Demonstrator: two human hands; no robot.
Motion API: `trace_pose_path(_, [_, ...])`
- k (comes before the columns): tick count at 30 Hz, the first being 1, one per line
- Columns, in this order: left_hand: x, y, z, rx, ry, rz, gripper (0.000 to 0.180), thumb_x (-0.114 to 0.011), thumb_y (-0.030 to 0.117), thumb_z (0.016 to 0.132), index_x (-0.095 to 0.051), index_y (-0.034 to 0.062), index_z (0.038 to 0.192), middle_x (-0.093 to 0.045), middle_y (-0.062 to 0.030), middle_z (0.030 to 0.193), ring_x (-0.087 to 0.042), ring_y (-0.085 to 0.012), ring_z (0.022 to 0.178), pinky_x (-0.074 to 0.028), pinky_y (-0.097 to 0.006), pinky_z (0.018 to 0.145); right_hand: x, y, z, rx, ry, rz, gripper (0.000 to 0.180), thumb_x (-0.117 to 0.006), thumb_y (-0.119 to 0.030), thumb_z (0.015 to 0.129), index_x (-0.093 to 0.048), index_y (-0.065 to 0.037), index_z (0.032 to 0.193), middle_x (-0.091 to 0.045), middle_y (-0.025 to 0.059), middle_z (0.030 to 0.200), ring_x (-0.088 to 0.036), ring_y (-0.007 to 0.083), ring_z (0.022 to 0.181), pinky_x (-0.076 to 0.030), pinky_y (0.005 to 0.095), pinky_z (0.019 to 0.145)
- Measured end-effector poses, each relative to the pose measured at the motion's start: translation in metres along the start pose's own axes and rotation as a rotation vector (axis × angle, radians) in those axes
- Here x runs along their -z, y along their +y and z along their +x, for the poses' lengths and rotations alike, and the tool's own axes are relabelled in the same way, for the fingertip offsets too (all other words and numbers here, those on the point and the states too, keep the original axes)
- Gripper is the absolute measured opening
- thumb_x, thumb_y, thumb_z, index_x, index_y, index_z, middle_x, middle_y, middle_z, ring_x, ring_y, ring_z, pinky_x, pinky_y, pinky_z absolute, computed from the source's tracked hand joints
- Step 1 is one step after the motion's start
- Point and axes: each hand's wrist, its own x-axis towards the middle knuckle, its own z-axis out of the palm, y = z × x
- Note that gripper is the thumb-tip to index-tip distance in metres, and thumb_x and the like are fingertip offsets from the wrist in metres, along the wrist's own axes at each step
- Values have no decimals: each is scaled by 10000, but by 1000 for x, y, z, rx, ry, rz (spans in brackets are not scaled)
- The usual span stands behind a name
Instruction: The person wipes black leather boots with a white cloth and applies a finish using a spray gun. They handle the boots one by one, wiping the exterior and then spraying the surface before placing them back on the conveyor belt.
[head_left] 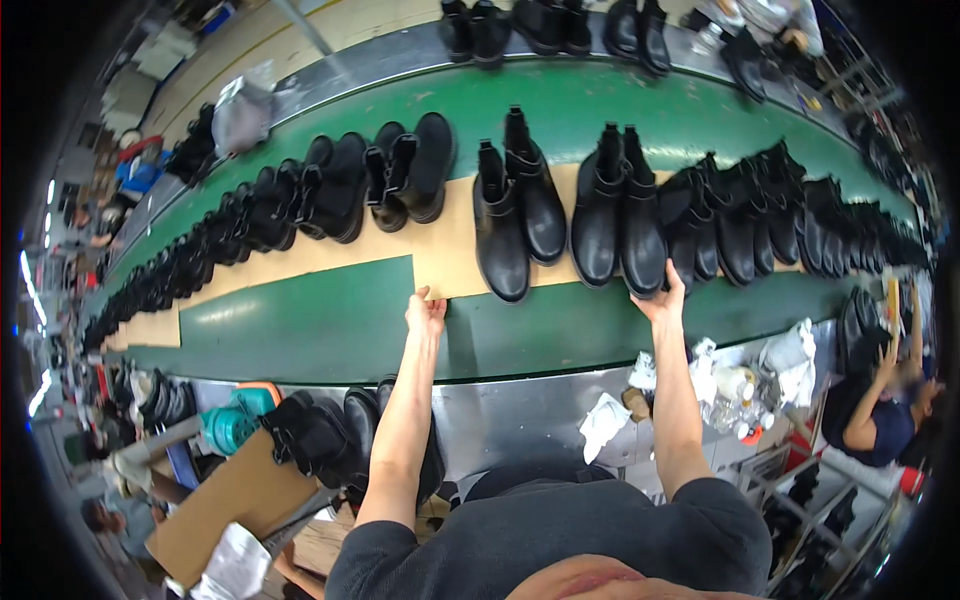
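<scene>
My left hand (427,314) is closed at the near edge of a tan cardboard sheet (447,262) on the green work surface (330,310). Fingers and thumb of my right hand (662,298) grip the toe of a black ankle boot (643,240). Its mate, another black boot (597,235), stands upright close beside it on the left. Between my hands and farther back, one more pair stands on the cardboard, a front boot (501,250) and a rear boot (537,205). The right hand's hidden fingertips may also touch the cardboard.
Long rows of black boots run left (260,210) and right (750,215). More boots stand on a far ledge (490,30). Nearer me are a metal ledge (520,410), white cloths (604,425), clear bottles (730,400), a teal machine (232,425) and a brown board (235,500). Another person (885,420) is at right.
</scene>
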Motion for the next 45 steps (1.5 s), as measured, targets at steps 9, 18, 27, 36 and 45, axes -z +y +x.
trace_pose_path(9, [-37,4,-59,-1072,398,984,696,-717,106,737,-387,-45,1331,-432,-269,1279,-410,-401,1222,-399,-494,985,7,9,8,82,32,-144,553,-571,-536,867,-540,-167,1277,-544,68,1327,-390,250,1328,-274,561,1087])
trace_pose_path(18, [-167,109,-68,-1302,-4,1912,508,-767,148,713,-549,183,1170,-417,-212,1206,-497,-435,1095,-524,-489,803,43,91,36,2,-283,-246,248,-510,-144,956,-538,-56,1185,-592,90,1211,-530,259,1175,-373,573,1060])
trace_pose_path(27, [-190,157,-65,-1255,78,1669,424,-776,138,713,-645,83,1112,-674,-202,1023,-646,-366,981,-514,-423,856,-12,127,80,202,-146,-174,302,-403,-161,1013,-428,-33,1286,-498,148,1297,-504,340,1198,-471,576,980])
trace_pose_path(36, [-178,149,-65,-1229,125,1497,401,-780,143,701,-670,68,1079,-682,-198,1006,-654,-358,975,-514,-409,855,-45,122,139,307,-72,-294,347,-321,14,939,-382,-18,1278,-579,170,1127,-624,388,1021,-571,567,822])
trace_pose_path(45, [-152,125,-55,-1363,88,1681,327,-764,277,755,-658,59,975,-622,-173,972,-620,-372,902,-504,-473,779,-54,116,135,372,-42,-439,243,-399,-38,943,-496,-32,1166,-625,154,1009,-678,330,832,-606,505,663])
